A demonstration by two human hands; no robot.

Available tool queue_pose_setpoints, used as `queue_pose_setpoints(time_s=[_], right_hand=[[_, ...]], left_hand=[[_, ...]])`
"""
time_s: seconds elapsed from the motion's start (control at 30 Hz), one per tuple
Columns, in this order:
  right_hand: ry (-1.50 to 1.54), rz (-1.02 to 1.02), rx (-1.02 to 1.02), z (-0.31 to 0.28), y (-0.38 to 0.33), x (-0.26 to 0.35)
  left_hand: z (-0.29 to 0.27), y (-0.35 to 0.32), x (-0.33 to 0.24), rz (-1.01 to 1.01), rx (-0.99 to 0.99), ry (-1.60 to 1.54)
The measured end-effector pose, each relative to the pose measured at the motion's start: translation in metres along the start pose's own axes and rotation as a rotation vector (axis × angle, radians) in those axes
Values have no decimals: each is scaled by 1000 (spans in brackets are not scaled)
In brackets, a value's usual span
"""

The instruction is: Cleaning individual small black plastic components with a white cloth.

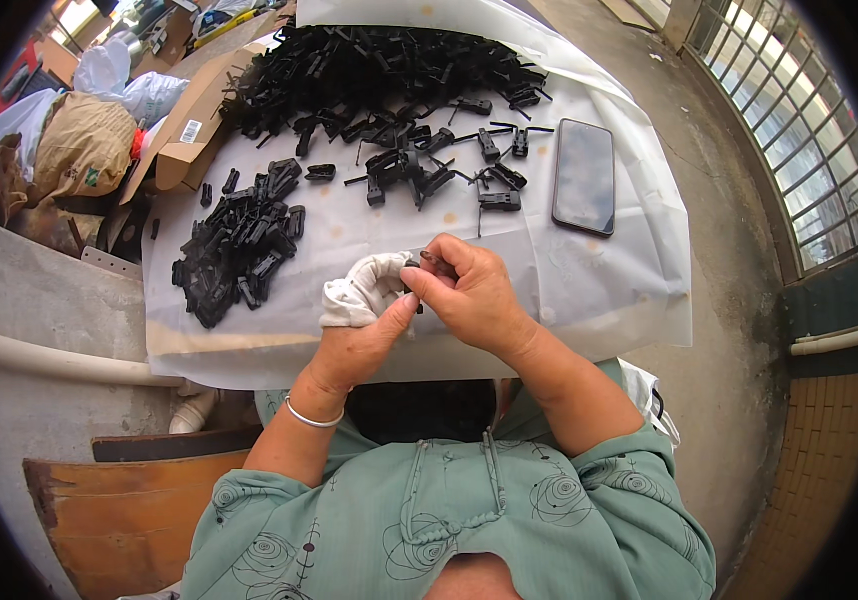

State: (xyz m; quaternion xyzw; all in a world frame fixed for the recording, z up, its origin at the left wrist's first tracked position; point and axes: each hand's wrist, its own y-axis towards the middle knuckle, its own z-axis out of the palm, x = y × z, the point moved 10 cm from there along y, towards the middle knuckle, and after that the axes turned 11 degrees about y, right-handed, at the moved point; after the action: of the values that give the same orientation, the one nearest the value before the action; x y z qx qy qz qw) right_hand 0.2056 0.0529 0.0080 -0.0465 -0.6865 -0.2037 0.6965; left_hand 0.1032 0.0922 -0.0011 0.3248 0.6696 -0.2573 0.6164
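My left hand (pixel 364 345) and my right hand (pixel 479 300) meet above the near part of the table. A white cloth or glove (pixel 351 298) covers the fingers of the left hand, while its thumb is bare. Both hands are closed around a small black plastic part (pixel 419 307), mostly hidden by the fingers and thumbs. To the left lies a heap of small black plastic parts (pixel 239 245). Beyond my hands are several loose black parts with thin stems (pixel 409 165), in front of a much larger pile of similar pieces (pixel 369 80).
White plastic sheeting (pixel 509 260) covers the table. A dark-screened phone (pixel 584 178) lies on its right side. An open cardboard box (pixel 184 145) stands at the left edge, with bags (pixel 84 140) beyond it. A barred window (pixel 799 120) is at the far right.
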Motion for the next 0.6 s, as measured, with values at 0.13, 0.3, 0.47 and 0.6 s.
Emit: queue_pose_setpoints(time_s=[0.13, 0.3, 0.47, 0.6], right_hand=[[91, 129, 134, 8, 1, -7], [-108, -126, 124, 7, -1, 17], [-162, -250, 209, 23, -6, 19], [-146, -209, 169, 24, -5, 19]], left_hand=[[-2, 0, -2, 45, 25, 119], [-13, -1, -7, 54, -78, 89], [-15, -4, 1, 0, -95, 91], [-16, -8, -10, 105, -160, 226]])
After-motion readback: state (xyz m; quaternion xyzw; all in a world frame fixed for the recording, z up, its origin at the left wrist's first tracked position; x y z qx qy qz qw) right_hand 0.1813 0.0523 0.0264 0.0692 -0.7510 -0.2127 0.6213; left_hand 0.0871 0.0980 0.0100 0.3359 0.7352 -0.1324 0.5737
